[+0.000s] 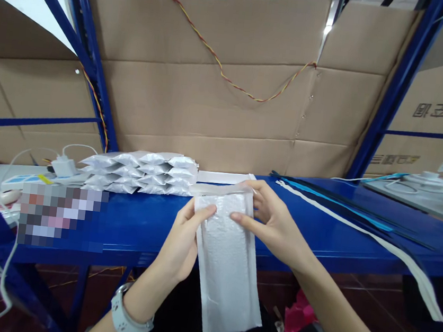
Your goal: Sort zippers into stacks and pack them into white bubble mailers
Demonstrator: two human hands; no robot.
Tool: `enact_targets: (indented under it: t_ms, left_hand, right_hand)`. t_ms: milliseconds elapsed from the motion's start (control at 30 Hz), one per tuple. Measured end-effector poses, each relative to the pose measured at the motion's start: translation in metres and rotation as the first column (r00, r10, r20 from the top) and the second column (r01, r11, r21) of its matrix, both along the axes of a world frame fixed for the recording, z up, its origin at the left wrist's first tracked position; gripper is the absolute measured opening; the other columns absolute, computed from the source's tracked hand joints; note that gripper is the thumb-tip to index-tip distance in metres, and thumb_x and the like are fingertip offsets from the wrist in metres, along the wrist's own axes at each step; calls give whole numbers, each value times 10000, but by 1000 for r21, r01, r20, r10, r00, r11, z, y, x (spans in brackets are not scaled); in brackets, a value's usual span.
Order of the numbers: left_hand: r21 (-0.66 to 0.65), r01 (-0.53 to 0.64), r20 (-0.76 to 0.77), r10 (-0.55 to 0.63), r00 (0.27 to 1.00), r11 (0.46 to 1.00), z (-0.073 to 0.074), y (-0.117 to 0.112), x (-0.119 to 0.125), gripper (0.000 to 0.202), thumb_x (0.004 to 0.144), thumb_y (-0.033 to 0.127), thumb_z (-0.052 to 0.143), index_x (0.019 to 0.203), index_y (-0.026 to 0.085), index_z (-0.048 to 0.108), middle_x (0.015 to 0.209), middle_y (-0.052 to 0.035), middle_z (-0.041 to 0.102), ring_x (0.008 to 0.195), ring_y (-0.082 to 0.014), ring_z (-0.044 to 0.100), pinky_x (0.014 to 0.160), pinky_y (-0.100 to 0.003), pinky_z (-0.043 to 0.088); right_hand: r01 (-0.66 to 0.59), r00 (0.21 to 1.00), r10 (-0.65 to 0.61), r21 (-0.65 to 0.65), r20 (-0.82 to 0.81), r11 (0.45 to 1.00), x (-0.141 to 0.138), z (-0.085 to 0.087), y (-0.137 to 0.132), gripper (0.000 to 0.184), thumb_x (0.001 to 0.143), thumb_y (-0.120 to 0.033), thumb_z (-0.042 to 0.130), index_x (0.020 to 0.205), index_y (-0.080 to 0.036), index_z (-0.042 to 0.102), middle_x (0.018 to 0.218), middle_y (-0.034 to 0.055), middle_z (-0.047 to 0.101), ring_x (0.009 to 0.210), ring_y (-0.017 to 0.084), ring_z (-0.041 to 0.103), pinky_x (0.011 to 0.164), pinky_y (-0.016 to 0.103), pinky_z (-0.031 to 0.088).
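Holding the white padded mailer up now, out over the bench's front edge, and letting its lower end hang past that edge! Clamping the upper left side with the left hand, thumb flat on the front face; gripping the upper right corner with the right hand, thumb on the front too, fingers tucked behind. Showing a pale flap along the top, apparently not yet pressed flat; cannot tell about any seal.

Looking left: neat rows of shiny white packets near the back edge, toward the back left corner. Counting those as done, to judge by the tidy stacking; counting this one as unfinished, not yet set down. Cannot tell how many remain. Spotting a flat white piece at the back edge, too hidden to name, and, near the right end, a white strip drooping over the front edge.
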State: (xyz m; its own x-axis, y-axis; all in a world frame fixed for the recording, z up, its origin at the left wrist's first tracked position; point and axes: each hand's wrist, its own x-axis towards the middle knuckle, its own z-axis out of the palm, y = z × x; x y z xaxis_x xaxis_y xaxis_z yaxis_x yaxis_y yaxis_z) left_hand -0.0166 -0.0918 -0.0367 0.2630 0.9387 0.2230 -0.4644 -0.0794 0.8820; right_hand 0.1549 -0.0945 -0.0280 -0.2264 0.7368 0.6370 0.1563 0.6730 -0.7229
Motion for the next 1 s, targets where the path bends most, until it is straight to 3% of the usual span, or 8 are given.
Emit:
enact_targets:
  t_ms: [200,333,433,533,667,800,933,1000]
  left_hand:
    - [23,164,-23,-163,986,986,9,3,-13,316,808,337,655,1103,223,649,1155,-48,635,1065,-205,576,880,-276,458]
    - [132,253,6,-256,967,958,9,11,-17,451,824,553,551,1113,220,648,1250,-78,582,1125,-268,544,919,-353,453]
    - [211,239,-78,-227,971,948,5,17,-18,381,831,469,581,1097,207,660,1184,-81,616,1063,-253,576,915,-336,445]
    - [272,234,-215,-178,960,933,1,20,-20,351,803,345,644,1129,216,645,1175,-81,617,1051,-255,575,914,-337,434]
    - [409,212,-346,-64,936,888,-1,23,-25,349,806,395,635,1108,222,657,1226,-90,569,1117,-267,506,937,-352,409]
    - [545,203,-344,-4,939,814,-1,24,-26,342,818,477,599,1023,211,662,1130,-94,575,1076,-252,506,929,-347,397]
    - [591,190,-320,11,947,784,1,21,-24,289,824,475,591,907,201,633,962,-70,581,952,-215,536,835,-309,418]
    - [565,198,-346,12,938,801,4,19,-25,249,818,438,612,860,193,620,892,-48,568,841,-179,533,732,-269,415]
  right_hand:
    - [-40,990,44,27,-133,999,3,-1,3,158,777,-253,687,878,-226,569,954,11,571,873,149,553,661,252,446]
    - [-172,961,135,-140,-240,975,3,-1,1,204,752,-252,706,845,-230,525,934,-5,566,834,139,556,676,252,449]
    - [-366,903,246,-330,-352,870,-2,-4,0,285,732,-260,723,884,-244,483,836,-31,553,697,111,549,594,219,439]
    - [-480,840,270,-411,-471,775,-8,-9,3,357,689,-256,753,890,-242,459,777,-41,519,635,100,531,555,200,438]
    - [-573,783,302,-443,-544,689,-15,-12,3,342,669,-226,766,855,-226,479,784,-38,518,655,98,546,587,197,460]
    - [-615,754,292,-476,-588,629,-20,-17,2,334,700,-192,749,954,-231,536,885,-29,572,693,81,573,619,176,469]
    - [-582,781,288,-478,-554,658,-28,-32,7,242,758,-205,703,956,-225,566,792,-39,577,638,73,569,598,175,477]
    - [-471,859,293,-426,-419,772,-31,-35,9,172,809,-250,647,961,-212,576,758,-24,580,625,92,579,591,204,497]
